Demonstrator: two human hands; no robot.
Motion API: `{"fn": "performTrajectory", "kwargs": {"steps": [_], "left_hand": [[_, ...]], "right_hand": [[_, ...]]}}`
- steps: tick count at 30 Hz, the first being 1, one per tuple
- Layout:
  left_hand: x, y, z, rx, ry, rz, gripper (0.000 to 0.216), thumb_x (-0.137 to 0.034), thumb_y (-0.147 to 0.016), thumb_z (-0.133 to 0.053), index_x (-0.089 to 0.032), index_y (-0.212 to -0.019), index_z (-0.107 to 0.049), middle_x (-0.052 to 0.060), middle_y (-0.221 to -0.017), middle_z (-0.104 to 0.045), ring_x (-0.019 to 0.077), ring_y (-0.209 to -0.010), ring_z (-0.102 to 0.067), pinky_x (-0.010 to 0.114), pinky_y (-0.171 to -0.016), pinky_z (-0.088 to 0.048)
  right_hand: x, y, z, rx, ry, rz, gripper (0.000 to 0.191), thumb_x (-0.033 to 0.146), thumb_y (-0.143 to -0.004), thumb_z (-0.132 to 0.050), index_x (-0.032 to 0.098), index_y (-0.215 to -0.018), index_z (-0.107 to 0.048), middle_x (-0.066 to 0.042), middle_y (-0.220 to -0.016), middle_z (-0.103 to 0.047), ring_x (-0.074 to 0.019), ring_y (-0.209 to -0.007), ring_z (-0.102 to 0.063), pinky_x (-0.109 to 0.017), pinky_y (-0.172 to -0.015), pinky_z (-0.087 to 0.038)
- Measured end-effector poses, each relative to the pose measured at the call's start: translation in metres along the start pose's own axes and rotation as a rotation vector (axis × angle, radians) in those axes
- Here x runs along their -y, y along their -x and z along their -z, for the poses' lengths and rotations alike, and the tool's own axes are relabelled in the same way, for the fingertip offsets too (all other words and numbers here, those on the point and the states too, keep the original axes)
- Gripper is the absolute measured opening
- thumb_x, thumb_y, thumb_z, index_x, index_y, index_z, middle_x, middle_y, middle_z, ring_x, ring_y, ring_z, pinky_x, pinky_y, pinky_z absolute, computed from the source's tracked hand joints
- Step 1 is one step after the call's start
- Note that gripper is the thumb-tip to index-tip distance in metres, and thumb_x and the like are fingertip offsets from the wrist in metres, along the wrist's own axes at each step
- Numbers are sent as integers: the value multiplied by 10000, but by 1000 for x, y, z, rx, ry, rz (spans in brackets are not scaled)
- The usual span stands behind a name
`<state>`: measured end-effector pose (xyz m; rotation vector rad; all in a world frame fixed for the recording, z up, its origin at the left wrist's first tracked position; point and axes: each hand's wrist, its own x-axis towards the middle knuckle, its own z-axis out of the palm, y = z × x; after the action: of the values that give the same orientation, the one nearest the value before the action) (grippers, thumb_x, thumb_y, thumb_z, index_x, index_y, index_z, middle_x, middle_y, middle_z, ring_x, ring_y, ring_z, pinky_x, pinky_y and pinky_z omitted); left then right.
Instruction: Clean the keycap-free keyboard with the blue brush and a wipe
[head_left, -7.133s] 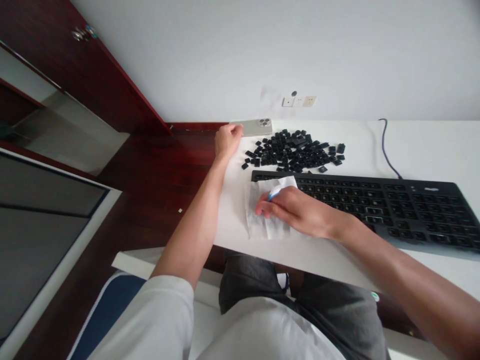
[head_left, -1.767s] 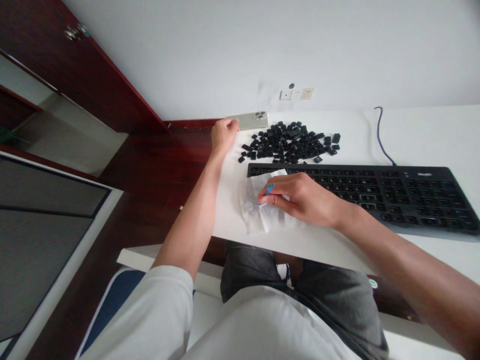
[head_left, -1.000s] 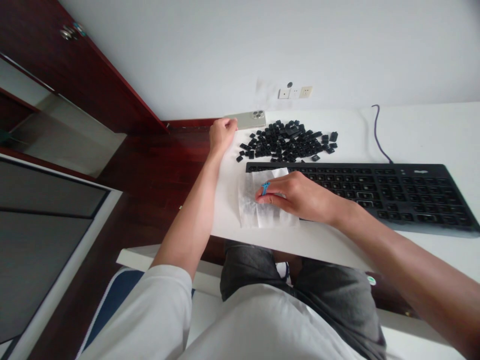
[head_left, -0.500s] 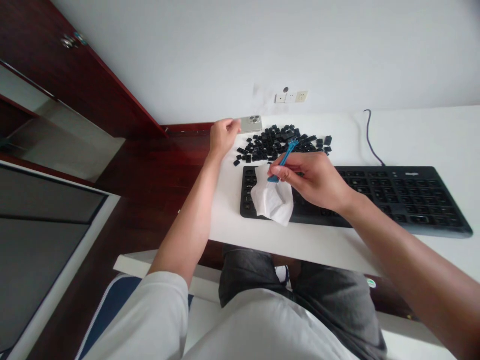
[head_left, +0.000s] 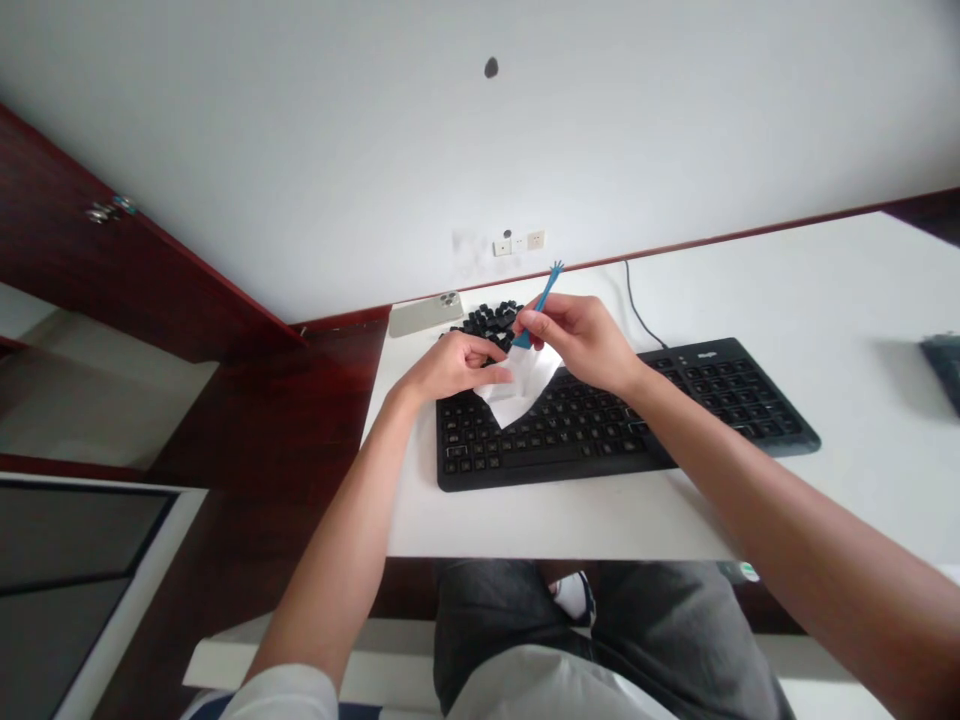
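Right hand (head_left: 577,335): fingers pinching the blue brush (head_left: 541,302), long axis slanting from flat end at lower left to splayed tip at upper right. Left hand (head_left: 454,368): thumb and finger on the left side of the white tissue (head_left: 521,388); can't tell if pinched. Tissue sits between the hands, just below the brush's flat end, which points toward the left fingers. Under it: left part of keyboard (head_left: 555,455), running crosswise on bench (head_left: 555,530). Keycap pile (head_left: 491,320) just behind.

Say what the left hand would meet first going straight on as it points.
Likely the white tissue, just ahead of the left hand; whether they already touch is hard to tell.
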<state>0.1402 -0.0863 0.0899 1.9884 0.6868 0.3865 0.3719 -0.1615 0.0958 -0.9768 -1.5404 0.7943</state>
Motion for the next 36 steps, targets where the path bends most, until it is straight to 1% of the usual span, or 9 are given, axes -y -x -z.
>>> {"fn": "performTrajectory", "kwargs": {"steps": [4,7,12,14,17,21,25,31,36], "left_hand": [[1,0,-4,27,0,22,464,-587,-837,-873,-154,-745,-732,-50,-631,-320,78,-584,-230,274,-535,-125],[3,0,-2,26,22,25,514,-572,-860,-852,-159,-672,-610,-44,-653,-327,79,-598,-245,270,-539,-132],[-8,2,-1,16,64,-50,598,-520,-875,-846,-181,-606,-433,-57,-626,-263,74,-582,-222,276,-531,-128],[-18,6,-2,32,127,-99,586,-512,-906,-814,-179,-601,-441,-55,-604,-284,73,-564,-230,278,-522,-143],[-33,13,-5,108,242,-130,499,-545,-944,-758,-169,-662,-588,-34,-598,-398,83,-546,-302,277,-509,-197],[-36,14,-10,165,167,-117,422,-534,-981,-719,-160,-787,-729,-13,-632,-494,102,-574,-388,278,-536,-260],[-18,6,-13,-6,-19,-81,350,-521,-978,-731,-185,-1038,-810,-60,-566,-407,105,-536,-325,286,-547,-230],[18,-3,0,-380,-164,-36,426,-573,-993,-668,-179,-877,-780,-2,-647,-568,122,-576,-413,286,-563,-255],[44,-7,15,-602,-255,-38,370,-483,-1001,-646,-184,-819,-765,-13,-597,-525,137,-583,-413,300,-585,-278]], "right_hand": [[2,-2,3,-97,1,7,516,667,-982,-713,161,-941,-805,-72,-855,-778,-159,-732,-663,-306,-682,-545],[3,-4,8,-156,-31,-9,533,637,-962,-753,147,-1167,-807,-78,-877,-790,-189,-779,-717,-340,-729,-593],[1,-7,20,-270,-48,-47,934,489,-889,-870,235,-1682,-446,-45,-954,-802,-194,-710,-704,-380,-698,-618],[3,-7,23,-297,-34,-27,797,458,-875,-882,255,-1579,-568,-43,-962,-788,-180,-688,-692,-374,-681,-612],[10,-9,25,-321,-22,0,320,466,-917,-828,221,-1118,-785,-65,-921,-765,-184,-718,-700,-365,-664,-595],[20,-11,30,-327,-232,-104,275,501,-998,-663,253,-1086,-744,-73,-1134,-807,-231,-964,-770,-355,-732,-622],[24,-12,35,-294,-325,-188,206,460,-953,-740,271,-1024,-701,-53,-1249,-791,-248,-1184,-751,-316,-796,-613],[21,-1,13,37,-187,-213,442,653,-1005,-686,228,-912,-768,-27,-746,-677,-152,-657,-577,-323,-620,-493],[22,18,-13,402,-7,-235,370,602,-925,-793,236,-967,-831,-61,-966,-811,-204,-764,-683,-346,-660,-539]]}}
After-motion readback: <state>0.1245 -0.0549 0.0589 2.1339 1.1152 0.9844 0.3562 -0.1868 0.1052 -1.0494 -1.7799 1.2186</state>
